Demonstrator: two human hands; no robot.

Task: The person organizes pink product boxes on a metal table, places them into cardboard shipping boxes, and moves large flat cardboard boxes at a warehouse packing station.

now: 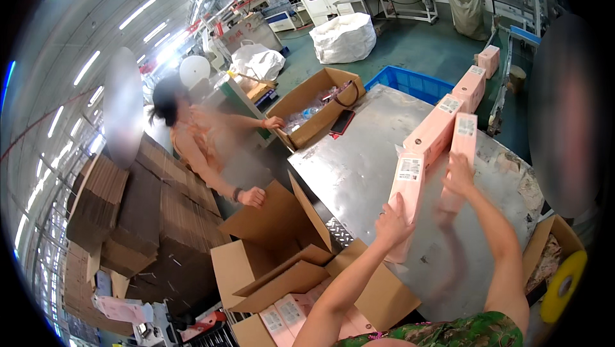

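Observation:
My left hand (394,222) is closed on the near end of a long pink box (406,184) with a white printed label, on the metal table. My right hand (458,176) grips a second pink box (464,134) beside it, fingers along its side. The far end of the left box touches another pink box (434,121) in a row, with one more pink box (471,86) beyond it. Below my left forearm, an open carton (378,292) holds several pink boxes (282,318). My fingers partly hide both held boxes.
An open, deep carton (246,257) stands left of the metal table (359,174). A co-worker (205,136) stands beyond it, one hand on a carton of plastic-wrapped items (320,100). A phone (342,123), blue crate (410,83) and yellow tape roll (564,286) lie around. Flattened cartons (186,219) stack at left.

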